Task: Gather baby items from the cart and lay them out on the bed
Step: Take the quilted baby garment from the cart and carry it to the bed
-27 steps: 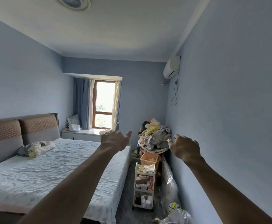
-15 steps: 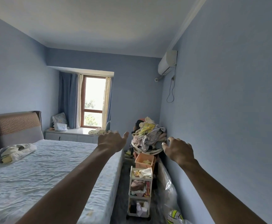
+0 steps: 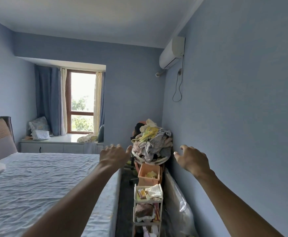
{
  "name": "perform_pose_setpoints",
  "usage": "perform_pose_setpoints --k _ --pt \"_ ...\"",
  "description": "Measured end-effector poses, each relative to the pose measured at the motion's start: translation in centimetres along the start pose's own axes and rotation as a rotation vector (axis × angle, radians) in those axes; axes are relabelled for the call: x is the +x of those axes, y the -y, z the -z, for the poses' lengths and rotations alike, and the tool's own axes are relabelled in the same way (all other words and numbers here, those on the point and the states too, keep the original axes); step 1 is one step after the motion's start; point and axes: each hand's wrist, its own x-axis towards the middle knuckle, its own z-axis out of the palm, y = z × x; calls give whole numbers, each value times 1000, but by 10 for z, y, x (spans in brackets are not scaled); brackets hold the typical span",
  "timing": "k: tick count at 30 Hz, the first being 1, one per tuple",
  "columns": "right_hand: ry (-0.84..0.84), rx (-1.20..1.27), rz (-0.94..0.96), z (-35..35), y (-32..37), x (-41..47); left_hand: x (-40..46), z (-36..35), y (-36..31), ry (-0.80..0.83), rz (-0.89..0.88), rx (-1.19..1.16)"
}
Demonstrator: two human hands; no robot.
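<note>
Stretching across nine o'clock, the bed (image 3: 37, 182) lies under a wrinkled pale blue sheet. Just right of it the left hand (image 3: 113, 155) hangs in the air at centre, fingers loosely spread, holding nothing. Down at six o'clock the white cart (image 3: 147, 209) stands in the aisle between bed and wall, its shelves stuffed with baby items (image 3: 154, 192). Toward three o'clock the right hand (image 3: 192, 159) hovers empty, fingers splayed and slightly bent.

Both hands (image 3: 114, 155) (image 3: 192, 159) outstretched, empty — cart (image 3: 148, 200) below, bed (image 3: 37, 182) left.
</note>
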Motion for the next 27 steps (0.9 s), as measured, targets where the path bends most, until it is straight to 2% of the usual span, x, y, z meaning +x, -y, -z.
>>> perform_pose_setpoints --k 6,11,18,24,27 --pt "9 5 -14 -70 -17 129 129 -65 -27 -25 -24 15" --pt "-17 23 -2 -99 -32 262 253 -91 -52 -59 -2 46" --pt "58 100 -21 -175 -34 398 393 -161 -73 -76 -37 12" --pt "196 120 -9 -254 -43 484 496 -262 -61 5 -199 -157" --pt "270 129 -16 -303 -51 525 537 -330 -51 142 -246 -286"
